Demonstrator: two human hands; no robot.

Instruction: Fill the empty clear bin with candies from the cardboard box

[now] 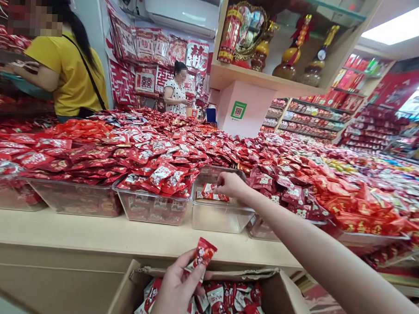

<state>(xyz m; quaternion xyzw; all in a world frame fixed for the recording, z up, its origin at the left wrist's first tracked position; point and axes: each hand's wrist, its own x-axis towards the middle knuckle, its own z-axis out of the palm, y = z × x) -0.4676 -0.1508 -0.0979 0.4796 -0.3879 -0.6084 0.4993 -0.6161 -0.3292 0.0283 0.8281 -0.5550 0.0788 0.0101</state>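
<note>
My left hand [181, 285] grips a small red candy packet [204, 255] between thumb and fingers, above an open cardboard box [289, 301]. Inside that box lie many red and white packets [220, 298] of a similar look. My right hand [232, 185] reaches into a clear plastic bin [220, 217] on the counter. Its fingers are curled at a red and white packet [210, 187]; whether they grip it is hard to make out. Another red packet [213, 196] lies flat beside it. The bin's bottom is otherwise mostly bare.
Heaped bins of red packets [163, 178] stand left of it, dark red packets [293, 190] and orange-red ones [353, 200] to the right. A wooden shelf [261, 78] overhangs the counter. Two people, in a yellow shirt [69, 77] and a dotted top [173, 95], stand beyond.
</note>
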